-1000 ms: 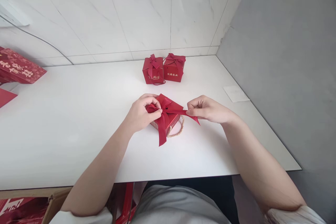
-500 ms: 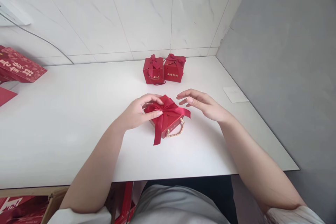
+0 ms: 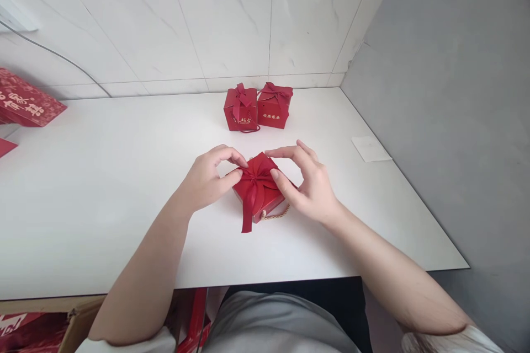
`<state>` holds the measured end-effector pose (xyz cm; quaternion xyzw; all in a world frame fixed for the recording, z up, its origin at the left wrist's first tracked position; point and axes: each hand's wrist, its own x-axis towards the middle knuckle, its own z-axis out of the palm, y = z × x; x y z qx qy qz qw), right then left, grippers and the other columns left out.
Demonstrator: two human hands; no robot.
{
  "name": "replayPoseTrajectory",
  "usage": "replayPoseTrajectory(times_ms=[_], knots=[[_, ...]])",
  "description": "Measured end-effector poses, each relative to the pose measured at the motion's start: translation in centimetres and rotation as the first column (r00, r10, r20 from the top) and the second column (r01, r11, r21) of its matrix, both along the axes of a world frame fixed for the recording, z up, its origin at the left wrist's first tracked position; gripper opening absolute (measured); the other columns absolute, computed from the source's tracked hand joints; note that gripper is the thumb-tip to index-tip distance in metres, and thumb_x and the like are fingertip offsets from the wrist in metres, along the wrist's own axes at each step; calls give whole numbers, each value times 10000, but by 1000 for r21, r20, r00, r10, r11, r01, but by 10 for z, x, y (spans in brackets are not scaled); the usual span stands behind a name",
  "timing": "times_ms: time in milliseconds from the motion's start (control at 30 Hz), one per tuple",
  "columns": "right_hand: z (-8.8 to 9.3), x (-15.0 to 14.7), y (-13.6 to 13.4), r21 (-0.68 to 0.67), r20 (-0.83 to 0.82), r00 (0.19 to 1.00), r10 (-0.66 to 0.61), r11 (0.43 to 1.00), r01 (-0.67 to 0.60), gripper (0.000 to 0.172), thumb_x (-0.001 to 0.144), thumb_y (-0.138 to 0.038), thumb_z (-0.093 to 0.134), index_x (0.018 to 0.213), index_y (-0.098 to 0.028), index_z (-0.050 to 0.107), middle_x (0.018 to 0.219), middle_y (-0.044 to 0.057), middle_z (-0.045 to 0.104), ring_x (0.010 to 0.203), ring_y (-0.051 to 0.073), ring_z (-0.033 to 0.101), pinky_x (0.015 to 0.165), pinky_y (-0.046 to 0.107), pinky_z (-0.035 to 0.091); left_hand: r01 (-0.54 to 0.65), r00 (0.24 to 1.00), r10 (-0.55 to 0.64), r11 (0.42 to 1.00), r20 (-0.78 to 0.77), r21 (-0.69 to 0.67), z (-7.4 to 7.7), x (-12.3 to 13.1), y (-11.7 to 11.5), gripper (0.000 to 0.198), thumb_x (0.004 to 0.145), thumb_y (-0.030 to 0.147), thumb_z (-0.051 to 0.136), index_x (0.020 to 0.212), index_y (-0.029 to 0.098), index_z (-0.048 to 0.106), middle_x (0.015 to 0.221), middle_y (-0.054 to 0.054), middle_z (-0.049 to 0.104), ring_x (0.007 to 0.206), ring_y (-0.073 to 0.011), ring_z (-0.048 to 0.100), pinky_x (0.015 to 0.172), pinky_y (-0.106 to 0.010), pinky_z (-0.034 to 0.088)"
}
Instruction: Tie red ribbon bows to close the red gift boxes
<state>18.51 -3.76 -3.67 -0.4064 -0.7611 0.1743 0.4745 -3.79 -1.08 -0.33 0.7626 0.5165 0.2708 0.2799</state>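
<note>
A small red gift box [image 3: 265,205] with a red ribbon bow [image 3: 253,179] on top and a gold cord handle [image 3: 276,214] sits on the white table [image 3: 103,193] in front of me. My left hand [image 3: 209,179] pinches the left loop of the bow between thumb and fingers. My right hand [image 3: 304,182] is on the bow's right side, thumb and forefinger closed on the right loop. One ribbon tail hangs down the box's front.
Two finished red gift boxes [image 3: 241,109] [image 3: 274,105] with bows stand at the back by the marble wall. A white paper slip [image 3: 370,149] lies at the right. Red packaging [image 3: 25,105] lies at the far left. A cardboard box [image 3: 78,322] sits below the table edge.
My right hand let go of the ribbon tail it had pulled to the right, lifted open, then came back onto the bow's right loop. The left hand stayed on the bow.
</note>
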Motion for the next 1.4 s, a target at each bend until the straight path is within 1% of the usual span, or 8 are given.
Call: replayPoseTrajectory(times_ms=[167, 267, 500, 733, 900, 1033, 1133, 1400], knots=[[-3, 1, -2, 309, 209, 970, -124, 950, 55, 85, 930, -188, 575, 960, -243, 632, 1162, 42, 736, 1023, 209, 701, 1174, 509, 307, -47, 999, 44, 943, 18, 330, -7, 7, -1, 170, 789, 75, 561, 826, 225, 631, 863, 16, 682, 831, -158, 645, 777, -292, 519], [-9, 4, 4, 349, 273, 943, -190, 933, 86, 121, 940, -190, 578, 991, -247, 672, 1173, 38, 743, 1005, 209, 707, 1145, 495, 349, -125, 992, 107, 881, 64, 457, -13, 13, -2, 138, 805, 111, 600, 884, 221, 624, 884, 12, 690, 861, -160, 655, 841, -308, 524], [-11, 1, 4, 360, 300, 926, -229, 926, 113, 271, 974, -220, 527, 1219, -207, 640, 1197, 66, 743, 932, 215, 730, 1074, 454, 431, -158, 979, 156, 987, 131, 2, -21, 24, -3, 212, 908, 300, 559, 1064, 263, 697, 1123, -7, 728, 967, -194, 686, 789, -312, 562], [-7, 4, -1, 211, 254, 947, -197, 967, 144, 200, 970, -249, 498, 1070, -280, 667, 1028, 46, 772, 865, 252, 709, 990, 491, 463, -237, 940, 213, 969, 265, 64, -21, 30, -5, 147, 911, 282, 549, 884, 230, 684, 951, -9, 735, 906, -189, 678, 793, -311, 561], [-8, -2, 0, -40, -16, 975, -223, 974, 222, 183, 929, -279, 540, 1110, -258, 537, 1133, 95, 676, 1058, 272, 653, 886, 463, 526, -220, 898, 238, 971, 371, -90, -29, 39, -8, 252, 891, 331, 604, 1128, 256, 645, 1215, -50, 680, 1127, -230, 636, 939, -372, 532], [-10, -5, 7, -367, -209, 971, -114, 930, 30, 399, 912, -288, 539, 1299, -289, 440, 1442, 83, 504, 1283, 267, 542, 1019, 498, 478, -125, 823, 264, 948, 503, -292, -39, 49, -11, 298, 913, 308, 546, 1187, 264, 653, 1246, -49, 681, 1111, -235, 654, 918, -369, 551], [-11, -6, 13, -528, -322, 944, -78, 842, -110, 379, 911, -240, 478, 1287, -288, 494, 1400, 68, 554, 1247, 242, 571, 985, 455, 507, -139, 791, 252, 962, 557, -236, -44, 56, -14, 277, 914, 250, 502, 1115, 240, 692, 1213, -42, 696, 1138, -234, 640, 962, -369, 531], [-3, -3, 15, -495, -266, 963, -32, 862, -108, 259, 907, -275, 526, 1132, -268, 653, 1263, 39, 644, 1154, 228, 610, 976, 417, 507, -109, 824, 158, 987, 543, -122, -41, 57, -17, 302, 858, 167, 449, 1053, 216, 673, 1156, -45, 692, 1077, -220, 640, 938, -361, 524]])
